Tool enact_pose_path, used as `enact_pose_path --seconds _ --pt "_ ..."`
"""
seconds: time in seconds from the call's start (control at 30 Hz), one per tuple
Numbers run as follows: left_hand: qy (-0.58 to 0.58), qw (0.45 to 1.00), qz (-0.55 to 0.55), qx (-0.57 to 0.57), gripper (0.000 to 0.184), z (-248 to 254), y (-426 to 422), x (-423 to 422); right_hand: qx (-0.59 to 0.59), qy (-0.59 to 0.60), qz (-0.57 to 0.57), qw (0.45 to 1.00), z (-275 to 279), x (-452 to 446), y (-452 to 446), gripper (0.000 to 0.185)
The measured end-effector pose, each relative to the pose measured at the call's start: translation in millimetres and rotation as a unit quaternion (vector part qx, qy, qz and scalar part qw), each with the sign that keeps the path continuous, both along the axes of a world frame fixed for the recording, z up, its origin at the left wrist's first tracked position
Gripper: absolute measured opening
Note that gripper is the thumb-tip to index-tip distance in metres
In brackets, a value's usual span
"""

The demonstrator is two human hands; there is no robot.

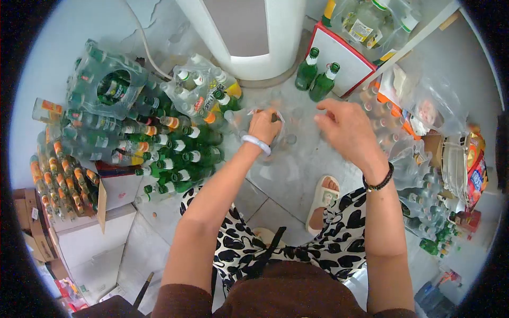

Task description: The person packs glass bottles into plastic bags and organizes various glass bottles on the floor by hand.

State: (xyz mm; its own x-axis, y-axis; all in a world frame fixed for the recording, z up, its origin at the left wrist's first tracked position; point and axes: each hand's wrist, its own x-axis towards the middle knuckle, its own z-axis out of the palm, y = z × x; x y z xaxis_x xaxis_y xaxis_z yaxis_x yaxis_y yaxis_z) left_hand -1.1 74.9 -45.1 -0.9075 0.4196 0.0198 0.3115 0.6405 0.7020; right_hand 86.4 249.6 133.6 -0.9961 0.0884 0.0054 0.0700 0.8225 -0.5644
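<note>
My left hand (264,127), with a pale bracelet at the wrist, is closed around what looks like a dark bottle top, over a clear plastic bag (241,121) of clear bottles (289,139) on the floor. To the right, my right hand (344,129) hangs in the air with its fingers apart and nothing in them. Beyond it, two green bottles (306,69) (324,82) stand upright beside a white box with a red edge (339,58). Another green bottle (226,100) is just left of the bag.
Many green bottles (180,159) are stacked at the left, near wrapped bottles (106,79) and white boxes (95,244). A white appliance (244,32) stands ahead. Bagged bottles (413,159) and snack packets (475,169) line the right side. Sandalled feet (322,204) are below.
</note>
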Motion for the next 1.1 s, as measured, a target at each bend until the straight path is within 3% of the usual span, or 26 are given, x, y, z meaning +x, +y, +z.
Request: enact_pose_path --seconds 0.07,0.13,0.17,0.23,0.27,0.37,0.4,0.47,0.53,0.67,0.73,0.8,0.87,0.93,1.0,1.07,1.1 --pt "0.014 1.0 -0.006 -0.012 0.025 -3.2 0.5 -8.3 -0.001 -0.005 0.002 1.0 2.4 -1.6 -2.1 0.023" --pt "-0.002 0.988 -0.068 -0.14 0.025 -0.3 1.3 -14.7 -0.008 -0.022 0.006 1.0 4.5 -0.9 -4.5 0.023" --pt "-0.005 0.988 -0.062 -0.138 0.025 1.8 -1.4 -20.9 -0.006 -0.024 0.013 1.0 1.6 -0.1 -4.7 0.023" --pt "-0.341 0.921 -0.135 -0.129 0.031 25.8 -12.1 -35.7 -0.009 0.014 0.022 1.0 -6.1 -0.3 -4.4 0.023" --pt "-0.341 0.922 -0.13 -0.127 0.031 24.5 -18.7 -40.7 -0.008 0.015 0.027 0.999 -5.5 -1.8 -5.7 0.023" --pt "-0.227 0.936 -0.251 -0.099 0.035 7.0 -32.1 -43.6 0.013 -0.037 0.04 0.998 -6.4 -5.1 -9.3 0.023" --pt "-0.085 0.961 -0.252 -0.08 0.033 -1.1 -32.5 -37.5 0.024 -0.053 0.059 0.997 -12.1 -7.2 -10.0 0.023" --pt "0.062 0.967 -0.24 -0.06 0.032 8.6 -27.3 -25.3 0.039 -0.066 0.084 0.993 -15.2 -11.4 -13.5 0.024" --pt "-0.04 0.991 -0.104 -0.08 0.023 44.9 -18.4 -12.7 0.033 -0.086 0.091 0.992 -16.9 -10.2 -18.3 0.023" --pt "0.024 0.996 -0.067 -0.056 0.025 22.2 -14.0 -4.7 0.073 -0.076 0.118 0.987 -39.5 -12.4 -21.1 0.027" --pt "-0.038 0.977 0.012 -0.211 0.018 42.7 -5.1 11.9 0.107 -0.081 0.146 0.98 -43.0 -14.2 -31.0 0.026" --pt "-0.031 0.968 0.013 -0.247 0.022 43.4 -2.2 10.9 0.119 -0.093 0.148 0.977 -49.7 -16.0 -40.8 0.025" --pt "-0.01 0.962 -0.059 -0.266 0.024 44.6 -6.4 10.7 0.121 -0.108 0.161 0.974 -47.4 -11.4 -43.7 0.024" --pt "-0.034 0.964 -0.034 -0.263 0.022 26.0 -5.6 9.6 0.119 -0.145 0.182 0.965 -36.1 -9.3 -61.7 0.021" --pt "0.009 0.98 -0.03 -0.197 0.029 32.1 -14.1 22.3 0.105 -0.085 0.212 0.968 -35.3 -2.7 -62.4 0.023" --pt "0.063 0.975 -0.08 -0.196 0.025 50.6 -17.7 42.3 0.076 -0.085 0.21 0.971 -31.0 -3.7 -59.9 0.026" --pt "0.076 0.976 -0.044 -0.197 0.023 45.6 -13.9 54.1 0.093 -0.087 0.212 0.969 -30.4 -5.6 -57.9 0.026"
